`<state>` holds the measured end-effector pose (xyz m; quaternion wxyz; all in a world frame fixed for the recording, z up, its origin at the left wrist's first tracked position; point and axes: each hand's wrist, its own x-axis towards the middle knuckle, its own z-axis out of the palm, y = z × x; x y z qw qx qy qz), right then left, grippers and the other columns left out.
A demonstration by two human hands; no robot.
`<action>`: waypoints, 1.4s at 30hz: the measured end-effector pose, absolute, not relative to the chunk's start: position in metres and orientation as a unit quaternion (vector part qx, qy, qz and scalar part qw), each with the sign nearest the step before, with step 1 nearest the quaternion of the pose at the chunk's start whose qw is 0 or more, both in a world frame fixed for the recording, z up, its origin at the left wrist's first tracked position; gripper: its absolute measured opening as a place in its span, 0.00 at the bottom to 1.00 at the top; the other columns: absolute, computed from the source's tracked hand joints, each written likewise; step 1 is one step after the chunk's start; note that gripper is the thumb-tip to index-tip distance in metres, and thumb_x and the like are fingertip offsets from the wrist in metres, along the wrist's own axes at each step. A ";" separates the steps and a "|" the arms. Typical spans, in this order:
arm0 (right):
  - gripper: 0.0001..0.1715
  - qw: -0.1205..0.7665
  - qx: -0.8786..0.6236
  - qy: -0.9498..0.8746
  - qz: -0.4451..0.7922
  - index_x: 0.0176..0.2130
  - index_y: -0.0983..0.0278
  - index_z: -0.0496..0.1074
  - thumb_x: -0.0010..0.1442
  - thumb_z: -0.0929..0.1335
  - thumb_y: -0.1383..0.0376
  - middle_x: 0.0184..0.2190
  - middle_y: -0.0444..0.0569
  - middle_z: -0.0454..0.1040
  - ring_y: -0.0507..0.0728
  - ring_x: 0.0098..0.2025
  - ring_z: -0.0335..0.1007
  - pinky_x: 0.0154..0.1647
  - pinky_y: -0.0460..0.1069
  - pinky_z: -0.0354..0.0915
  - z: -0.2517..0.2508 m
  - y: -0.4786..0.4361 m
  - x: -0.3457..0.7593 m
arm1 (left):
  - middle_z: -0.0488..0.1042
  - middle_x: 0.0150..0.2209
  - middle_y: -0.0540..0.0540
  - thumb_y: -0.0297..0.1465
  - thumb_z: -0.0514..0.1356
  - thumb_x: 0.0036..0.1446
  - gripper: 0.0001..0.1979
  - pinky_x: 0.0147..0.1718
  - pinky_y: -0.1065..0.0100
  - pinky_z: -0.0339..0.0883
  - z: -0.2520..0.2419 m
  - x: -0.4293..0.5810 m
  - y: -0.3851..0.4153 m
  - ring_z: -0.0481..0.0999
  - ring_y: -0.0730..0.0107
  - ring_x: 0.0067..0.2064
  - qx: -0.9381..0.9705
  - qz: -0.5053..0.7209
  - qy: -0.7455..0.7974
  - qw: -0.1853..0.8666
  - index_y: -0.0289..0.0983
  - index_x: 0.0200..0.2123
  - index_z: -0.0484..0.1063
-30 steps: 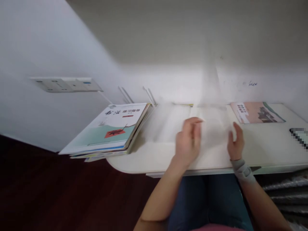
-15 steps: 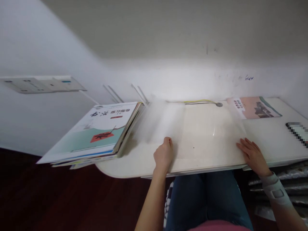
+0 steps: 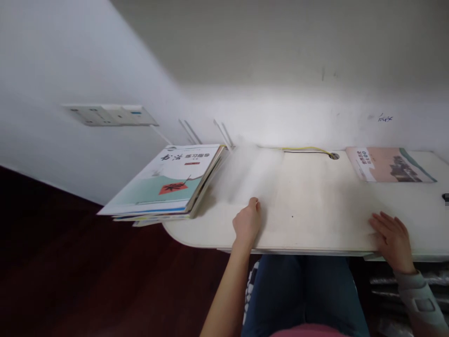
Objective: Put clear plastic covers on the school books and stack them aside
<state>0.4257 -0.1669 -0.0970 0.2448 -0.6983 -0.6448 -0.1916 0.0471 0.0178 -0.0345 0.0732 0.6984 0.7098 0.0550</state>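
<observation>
Translucent plastic, pale and a little shiny, makes up the sheet [image 3: 245, 174] that lies just to the right of the stack of books [image 3: 182, 178]. Its near corner comes close to the left hand [image 3: 247, 221], which is clenched, with the thumb side turned up; whether the fingers pinch the sheet or only rest beside it, I cannot tell. Right hand [image 3: 393, 239] is well apart from the stack, on its right side, and it is released: the fingers are extended, and the palm faces down at the front edge of the white desk [image 3: 315, 213]. Around that wrist goes a light grey band [image 3: 417, 290] (it has a darker rectangle on it).

The stack has on top a white and green cover with a red figure, and its near edge sticks out past the desk. Far to the right of the stack lies a pink book [image 3: 391, 164], flat. Between this book and the stack, at the back, a yellow cord [image 3: 307, 149] and a black cord [image 3: 305, 151] reach a round hole [image 3: 334, 156]. On the wall, left of the stack and higher, sits a socket panel [image 3: 108, 115].
</observation>
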 end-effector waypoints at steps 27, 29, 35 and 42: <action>0.20 0.332 -0.773 -0.533 -0.089 0.40 0.64 0.75 0.57 0.59 0.61 0.38 0.56 0.77 0.65 0.37 0.74 0.41 0.60 0.68 -0.090 -0.166 0.420 | 0.74 0.44 0.23 0.23 0.46 0.56 0.20 0.40 0.58 0.67 0.055 -0.061 0.086 0.76 0.46 0.46 0.674 -0.075 0.735 -0.014 0.23 0.48 0.69; 0.19 0.331 -0.771 -0.537 -0.088 0.40 0.64 0.75 0.57 0.59 0.61 0.39 0.56 0.78 0.65 0.37 0.74 0.41 0.60 0.68 -0.090 -0.167 0.420 | 0.74 0.43 0.24 0.22 0.45 0.56 0.20 0.39 0.59 0.67 0.064 -0.062 0.084 0.76 0.46 0.46 0.677 -0.070 0.733 -0.021 0.24 0.48 0.69; 0.22 0.365 -0.739 -0.541 -0.166 0.46 0.67 0.74 0.60 0.59 0.60 0.46 0.59 0.75 0.66 0.47 0.71 0.50 0.62 0.66 -0.096 -0.162 0.419 | 0.75 0.41 0.24 0.22 0.43 0.57 0.26 0.37 0.56 0.67 0.065 -0.059 0.076 0.76 0.43 0.44 0.671 -0.032 0.737 -0.071 0.24 0.59 0.57; 0.19 0.339 -0.710 -0.580 -0.212 0.47 0.65 0.73 0.60 0.61 0.63 0.46 0.56 0.75 0.64 0.45 0.72 0.50 0.60 0.67 -0.103 -0.155 0.421 | 0.75 0.41 0.26 0.23 0.44 0.57 0.20 0.37 0.58 0.67 0.064 -0.063 0.075 0.76 0.45 0.43 0.663 -0.024 0.745 -0.064 0.28 0.49 0.67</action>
